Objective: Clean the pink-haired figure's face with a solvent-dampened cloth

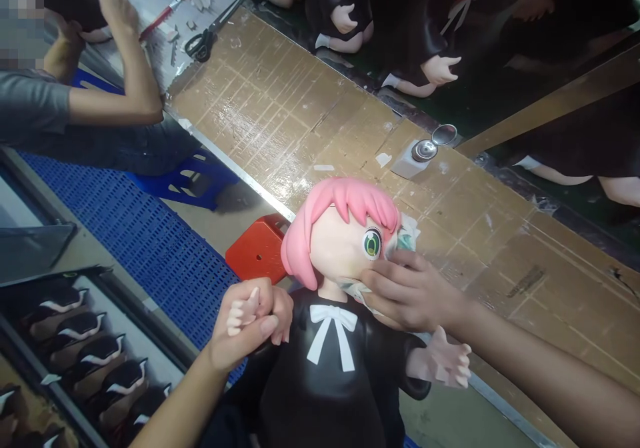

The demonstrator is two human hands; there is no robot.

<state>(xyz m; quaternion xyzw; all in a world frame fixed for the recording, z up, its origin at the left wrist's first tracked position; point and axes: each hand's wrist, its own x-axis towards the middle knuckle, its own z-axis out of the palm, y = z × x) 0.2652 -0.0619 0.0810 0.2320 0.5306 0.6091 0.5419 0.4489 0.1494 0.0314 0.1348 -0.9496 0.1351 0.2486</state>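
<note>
Doll (330, 341): pink hair, green eye, black dress w/ white bow, lying face-up at bench edge. Cloth (406, 238) pressed on its face, crumpled, pale.

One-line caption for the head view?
Left hand grips a pink-haired doll by its arm; right hand presses a cloth to its face.

A long brown counter (280, 108) with a scratched, grid-marked cardboard-like top and a thin metal edge is running diagonally across the view. Black-handled scissors (207, 35) are lying near its far end, beside a white sheet with small pale scraps (197, 0) and a red-handled tool (160, 16). Near the middle, a small grey block with a round shiny metal lid (425, 149) is standing on the counter. Small white bits of tape (383, 160) are sticking to the surface close to it.
</note>
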